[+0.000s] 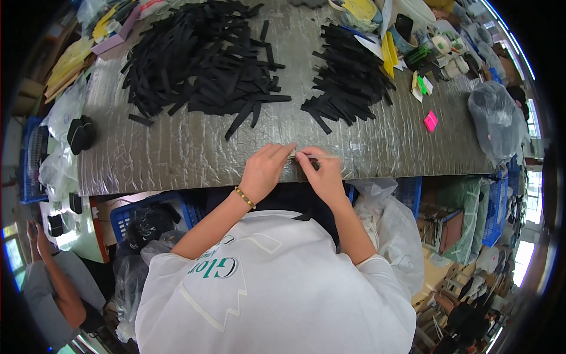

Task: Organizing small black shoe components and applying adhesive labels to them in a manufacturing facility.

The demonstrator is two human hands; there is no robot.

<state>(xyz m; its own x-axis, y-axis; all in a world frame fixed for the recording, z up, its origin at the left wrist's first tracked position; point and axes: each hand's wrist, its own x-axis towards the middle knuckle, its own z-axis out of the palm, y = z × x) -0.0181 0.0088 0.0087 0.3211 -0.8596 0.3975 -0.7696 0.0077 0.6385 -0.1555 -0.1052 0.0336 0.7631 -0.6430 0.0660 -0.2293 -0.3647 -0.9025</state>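
Note:
My hands meet near the front edge of the table, with their fingertips almost touching. My left hand (266, 168) has its fingers bent and pressed together around something small that I cannot make out. In a pinch, my right hand (324, 177) holds a thin pale strip (328, 156), which sticks out to the right past the fingers. Beyond my hands lies a large loose heap of black strips (194, 65) on the left. A smaller, more orderly pile of black strips (354, 76) lies on the right.
The table (401, 153) has a shiny, wrinkled plastic cover. Pink sticky notes (431, 121) and a clear plastic bag (496, 118) are on the right. A black bundle (81, 134) sits at the left edge. Blue crates (122, 222) stand below; another person (62, 289) is at lower left.

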